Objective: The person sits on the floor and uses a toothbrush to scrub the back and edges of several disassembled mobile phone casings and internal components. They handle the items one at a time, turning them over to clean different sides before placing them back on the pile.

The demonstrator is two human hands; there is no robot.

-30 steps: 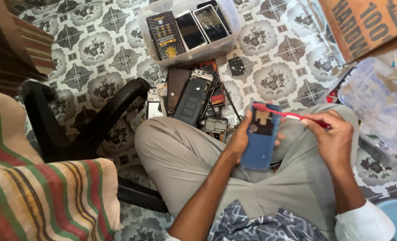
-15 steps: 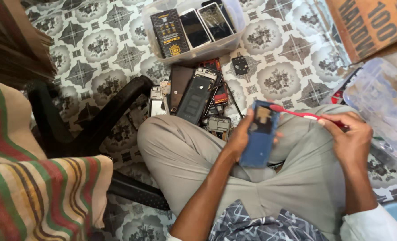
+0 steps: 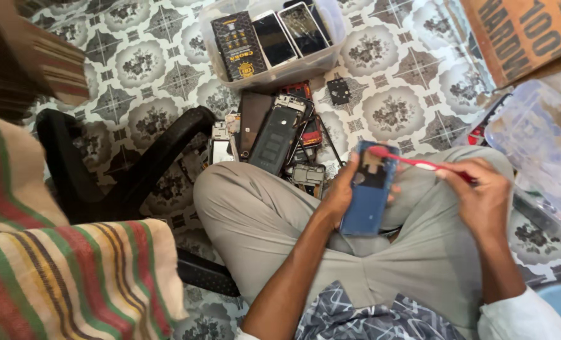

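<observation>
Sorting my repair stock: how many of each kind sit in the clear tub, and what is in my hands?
Black box in the clear tub: 1
Phones in the tub: 3
Blue phone, left hand: 1
Red toothbrush, right hand: 1
Total: 6

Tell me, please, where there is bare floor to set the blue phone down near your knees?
Bare tiled floor lies right of the clear bin of phones, reaching the cardboard box; another patch lies left of the bin, above the black chair armrest. The pile of phone parts crowds the space before the knees.
</observation>
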